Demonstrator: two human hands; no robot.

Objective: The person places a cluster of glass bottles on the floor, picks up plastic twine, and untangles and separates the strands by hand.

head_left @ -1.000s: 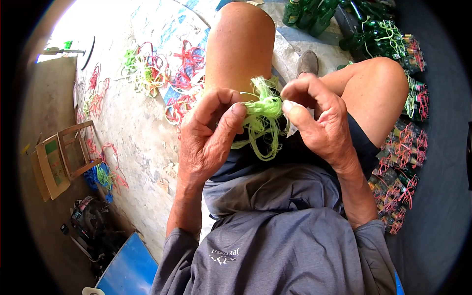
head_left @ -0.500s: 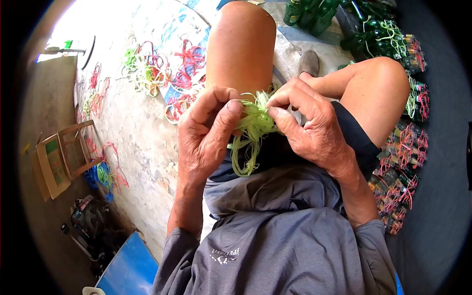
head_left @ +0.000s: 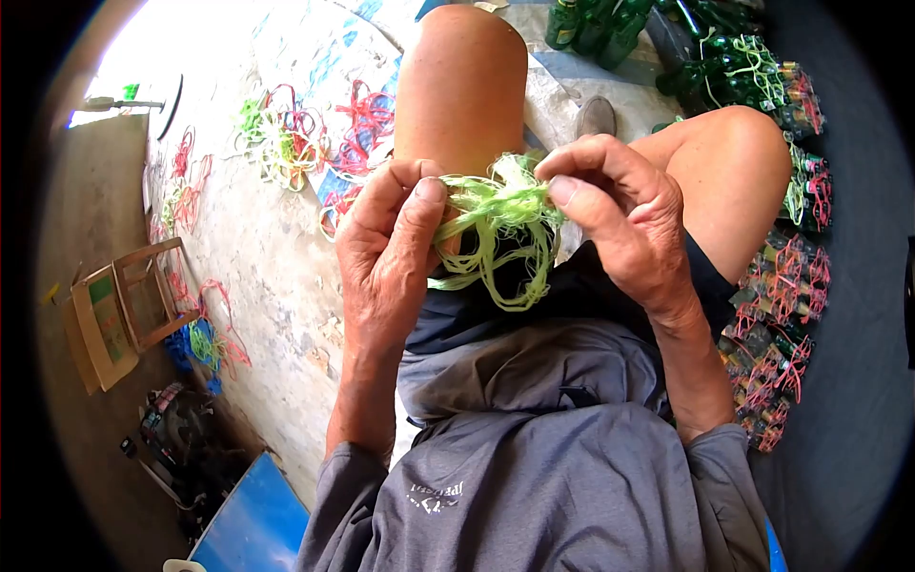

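Observation:
A tangled bundle of light green plastic twine [head_left: 505,205] stretches between my two hands above my lap, its frayed loops hanging down in the middle. My left hand [head_left: 396,224] pinches one side of it between thumb and fingers. On the other side, my right hand [head_left: 620,214] is closed, thumb against forefinger, gripping strands at the bundle's right end. The exact strands under the fingertips are too fine to make out.
Red and green twine loops [head_left: 291,143] lie on the concrete floor to the left. Green glass bottles [head_left: 610,29] stand at the top right. Twine-tied bottles [head_left: 786,276] are stacked along the right. A wooden frame [head_left: 148,296] and a blue panel [head_left: 253,520] are at lower left.
My hands have drawn farther apart, the left going left and the right shifting right and up slightly. The twine bundle is now spread wider between them, with its hanging loop higher.

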